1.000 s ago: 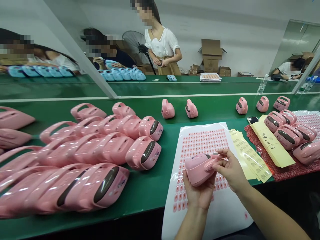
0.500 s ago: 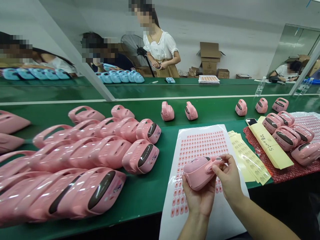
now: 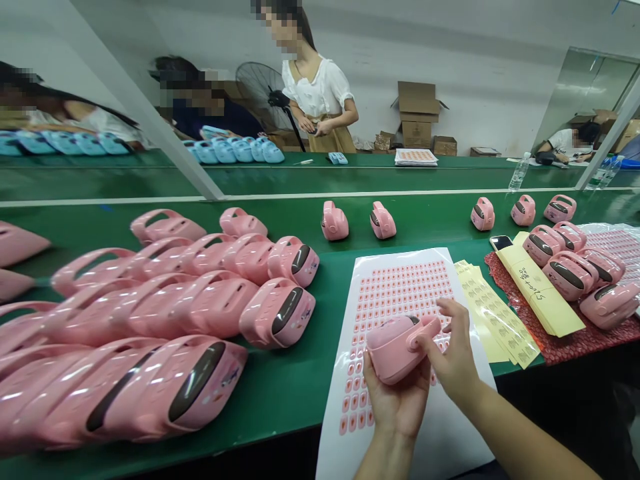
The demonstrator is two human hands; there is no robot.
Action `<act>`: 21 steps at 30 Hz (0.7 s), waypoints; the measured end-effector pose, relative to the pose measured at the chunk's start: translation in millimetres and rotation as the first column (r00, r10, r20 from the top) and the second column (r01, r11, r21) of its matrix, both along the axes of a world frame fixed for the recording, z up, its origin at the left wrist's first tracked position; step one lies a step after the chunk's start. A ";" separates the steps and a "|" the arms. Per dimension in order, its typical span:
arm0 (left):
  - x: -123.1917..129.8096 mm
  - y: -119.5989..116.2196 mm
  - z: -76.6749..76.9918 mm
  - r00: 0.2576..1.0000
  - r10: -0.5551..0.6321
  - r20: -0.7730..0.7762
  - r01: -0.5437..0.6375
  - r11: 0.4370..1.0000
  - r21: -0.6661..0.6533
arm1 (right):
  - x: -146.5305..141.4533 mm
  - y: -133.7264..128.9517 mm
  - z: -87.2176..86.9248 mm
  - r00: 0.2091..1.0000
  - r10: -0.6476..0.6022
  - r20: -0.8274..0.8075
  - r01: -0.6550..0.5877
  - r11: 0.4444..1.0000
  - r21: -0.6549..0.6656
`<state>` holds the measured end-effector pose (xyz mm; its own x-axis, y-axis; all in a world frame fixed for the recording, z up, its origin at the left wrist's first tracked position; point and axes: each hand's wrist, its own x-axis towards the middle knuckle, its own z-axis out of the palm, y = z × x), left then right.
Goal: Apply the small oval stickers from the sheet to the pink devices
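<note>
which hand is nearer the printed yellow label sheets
Right. The right hand is just left of the printed yellow label sheets; the left hand is farther left, holding the pink handled casing.

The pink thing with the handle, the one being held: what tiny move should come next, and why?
Maybe the right hand should gently close its fingers on the handle. The left hand cups the pink thing from below, while the right hand's fingers are spread open beside the handle, so a light grip there would probably steady it.
</note>
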<state>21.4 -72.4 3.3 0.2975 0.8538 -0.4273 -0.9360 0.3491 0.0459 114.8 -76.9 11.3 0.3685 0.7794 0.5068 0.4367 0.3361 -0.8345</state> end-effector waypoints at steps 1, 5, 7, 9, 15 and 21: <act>-1.6 -0.1 -1.4 1.000 -0.005 -0.004 0.005 1.000 0.017 | 3.9 0.8 -2.4 1.000 0.021 -0.007 -0.021 0.998 -0.063; -21.6 6.1 -3.8 0.997 0.021 -0.080 -0.010 0.990 0.139 | 13.0 -8.2 -26.7 0.992 0.099 -0.077 -0.113 0.973 -0.203; -38.3 13.2 -0.6 0.982 0.135 -0.131 -0.102 0.968 0.229 | 12.2 -20.8 -47.2 0.979 0.203 -0.006 -0.200 0.959 -0.200; -54.9 20.2 5.2 0.950 0.274 -0.152 -0.215 0.923 0.318 | 9.2 -34.8 -67.7 0.928 0.322 0.185 -0.293 0.941 -0.171; -75.5 23.5 15.8 0.890 0.414 -0.192 -0.324 0.869 0.374 | 4.2 -52.5 -85.9 0.778 0.255 0.574 -0.338 0.940 0.041; -72.5 19.5 5.8 0.891 0.401 -0.211 -0.318 0.886 0.338 | 8.6 -56.6 -77.1 0.756 0.236 0.610 -0.327 0.944 0.041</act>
